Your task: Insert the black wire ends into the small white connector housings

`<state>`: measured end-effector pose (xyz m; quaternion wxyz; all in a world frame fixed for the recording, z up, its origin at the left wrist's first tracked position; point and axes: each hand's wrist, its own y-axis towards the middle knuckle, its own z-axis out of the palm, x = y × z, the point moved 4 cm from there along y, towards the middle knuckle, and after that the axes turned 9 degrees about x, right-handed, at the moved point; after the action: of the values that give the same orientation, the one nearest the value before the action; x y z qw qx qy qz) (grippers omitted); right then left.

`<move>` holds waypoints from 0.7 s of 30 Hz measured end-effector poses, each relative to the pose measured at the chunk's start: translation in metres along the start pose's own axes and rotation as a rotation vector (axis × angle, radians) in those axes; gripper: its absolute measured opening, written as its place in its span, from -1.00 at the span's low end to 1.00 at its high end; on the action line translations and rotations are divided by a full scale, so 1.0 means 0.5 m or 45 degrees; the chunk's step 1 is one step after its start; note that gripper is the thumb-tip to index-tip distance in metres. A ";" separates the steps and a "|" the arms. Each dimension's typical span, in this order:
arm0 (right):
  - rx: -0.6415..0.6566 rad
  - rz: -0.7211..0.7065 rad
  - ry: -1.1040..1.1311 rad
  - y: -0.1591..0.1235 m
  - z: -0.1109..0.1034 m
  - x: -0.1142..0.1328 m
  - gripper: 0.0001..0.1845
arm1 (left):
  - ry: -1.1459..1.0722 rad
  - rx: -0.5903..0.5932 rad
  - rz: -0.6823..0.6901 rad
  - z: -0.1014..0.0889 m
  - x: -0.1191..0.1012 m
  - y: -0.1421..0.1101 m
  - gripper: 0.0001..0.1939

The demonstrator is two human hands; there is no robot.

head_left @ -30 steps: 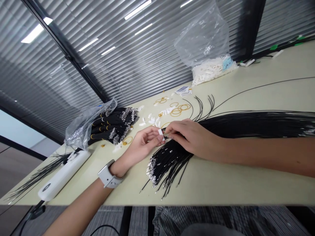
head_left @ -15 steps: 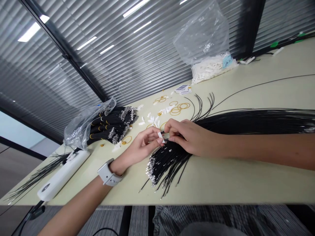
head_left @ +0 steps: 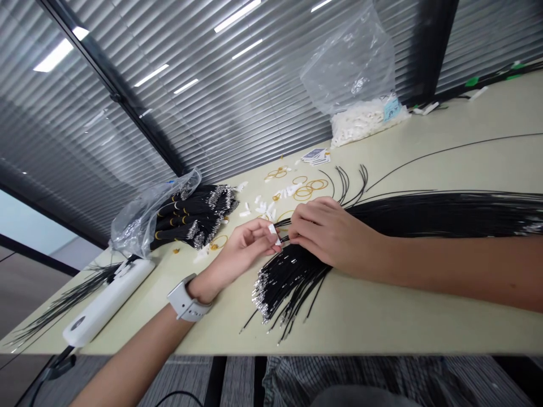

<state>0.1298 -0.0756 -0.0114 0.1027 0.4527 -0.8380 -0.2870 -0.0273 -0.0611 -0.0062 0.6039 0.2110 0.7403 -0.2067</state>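
Observation:
My left hand [head_left: 254, 240] pinches a small white plastic connector housing [head_left: 274, 233] between thumb and fingers. Just to its right, my right hand [head_left: 316, 229] is closed on thin black wires [head_left: 285, 238] whose ends meet the housing; whether they sit inside it I cannot tell. Under and in front of my hands lies a thick bundle of black wires [head_left: 292, 277], its silvery crimped ends fanned out at the left. The bundle runs on to the right [head_left: 445, 212], behind my right forearm. A pale watch [head_left: 186, 299] is on my left wrist.
Loose white housings [head_left: 265, 208] and yellow rubber bands [head_left: 311, 188] lie behind my hands. Tied black wire bundles [head_left: 195, 215] spill from a plastic bag [head_left: 136, 217] at left, near a white power strip [head_left: 108, 305]. A clear bag of white housings [head_left: 367, 121] stands at the back.
My right hand has rolled over, with its back now facing up and its fingers closer together near the wires. The left hand and its housing have shifted slightly left.

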 end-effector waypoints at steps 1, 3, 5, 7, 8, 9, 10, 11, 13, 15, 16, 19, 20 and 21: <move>-0.011 -0.008 -0.021 -0.001 0.000 0.001 -0.77 | -0.015 -0.003 -0.007 0.000 0.000 -0.001 -0.83; -0.041 -0.015 -0.038 -0.001 -0.002 0.001 -0.78 | -0.041 -0.014 -0.027 0.001 -0.001 -0.001 -0.82; -0.070 -0.021 -0.040 -0.001 -0.003 0.002 -0.79 | -0.068 -0.030 -0.050 0.002 0.000 -0.002 -0.82; -0.085 -0.029 -0.038 0.000 -0.005 0.002 -0.80 | -0.092 -0.041 -0.068 0.003 0.000 -0.002 -0.81; -0.091 -0.029 -0.036 0.000 -0.005 0.002 -0.80 | -0.100 -0.042 -0.073 0.004 0.000 -0.002 -0.81; -0.093 -0.031 -0.036 0.000 -0.006 0.003 -0.81 | -0.104 -0.041 -0.075 0.004 0.000 -0.002 -0.80; -0.095 -0.031 -0.037 -0.001 -0.006 0.003 -0.81 | -0.106 -0.041 -0.076 0.004 0.000 -0.002 -0.80; -0.097 -0.031 -0.039 -0.001 -0.007 0.003 -0.81 | -0.105 -0.040 -0.073 0.004 0.000 -0.002 -0.80; -0.101 -0.038 -0.052 -0.003 -0.007 0.003 -0.83 | -0.097 -0.032 -0.069 0.004 0.000 -0.001 -0.81; -0.103 -0.048 -0.065 -0.004 -0.006 0.003 -0.84 | -0.077 -0.016 -0.064 0.004 0.001 -0.001 -0.82; -0.105 -0.050 -0.068 -0.005 -0.006 0.004 -0.84 | -0.062 -0.006 -0.061 0.004 0.001 -0.001 -0.83; -0.113 -0.048 -0.081 -0.006 -0.006 0.003 -0.84 | -0.021 0.019 -0.048 0.004 0.002 -0.002 -0.82; -0.109 -0.050 -0.093 -0.005 -0.005 0.004 -0.83 | -0.011 0.029 -0.043 0.004 0.001 -0.002 -0.82; -0.099 -0.051 -0.111 -0.005 -0.005 0.004 -0.84 | -0.004 0.036 -0.038 0.004 0.001 -0.002 -0.82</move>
<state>0.1314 -0.0793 -0.0112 0.0778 0.4522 -0.8205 -0.3408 -0.0265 -0.0631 -0.0069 0.5988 0.2081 0.7395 -0.2266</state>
